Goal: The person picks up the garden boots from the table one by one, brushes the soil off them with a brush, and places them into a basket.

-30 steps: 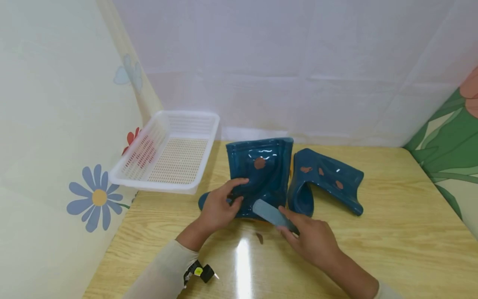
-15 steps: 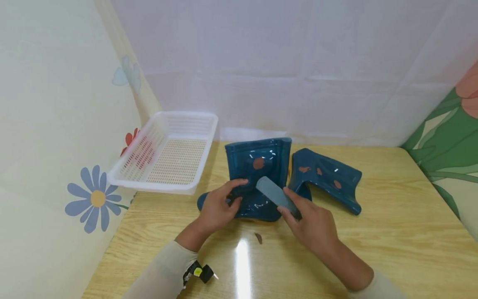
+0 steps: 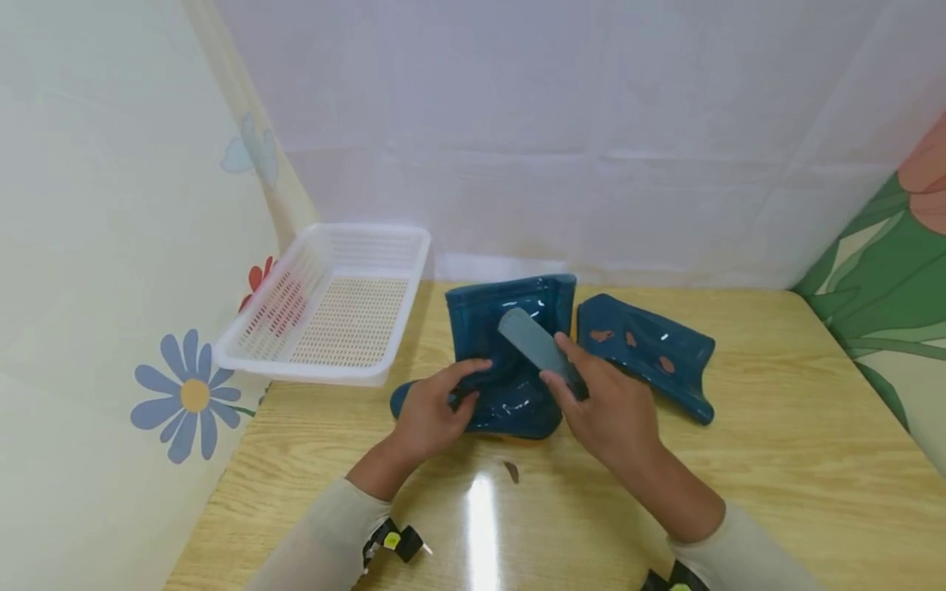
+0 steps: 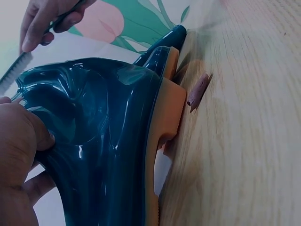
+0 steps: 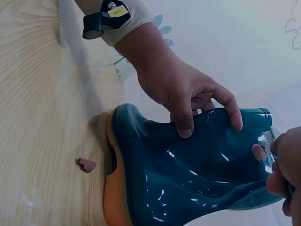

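Observation:
A glossy dark teal rain boot point(image 3: 473, 324) with an orange sole stands upright on the wooden table, toe to the left. My left hand point(image 3: 432, 410) grips it at the front of the ankle, thumb and fingers on either side. In my right hand point(image 3: 613, 414) is a scrubbing brush point(image 3: 535, 345), pinched by its back, with pale bristles point(image 4: 16, 70) facing the boot. The brush lies over the upper shaft, right at a brown mud patch point(image 5: 258, 152). The other boot point(image 3: 643, 349), with several brown patches, leans over to the right, partly behind my right hand.
A white plastic basket point(image 3: 388, 373) sits at the back left by the wall. One curled brown flake point(image 3: 512, 471) lies on the table point(image 3: 783, 460) in front of the boot. A pale sheet point(image 3: 517, 164) hangs behind the table.
My right hand has brought the brush from the boot's foot up to the upper shaft, over the brown patch. The left hand keeps its hold at the ankle.

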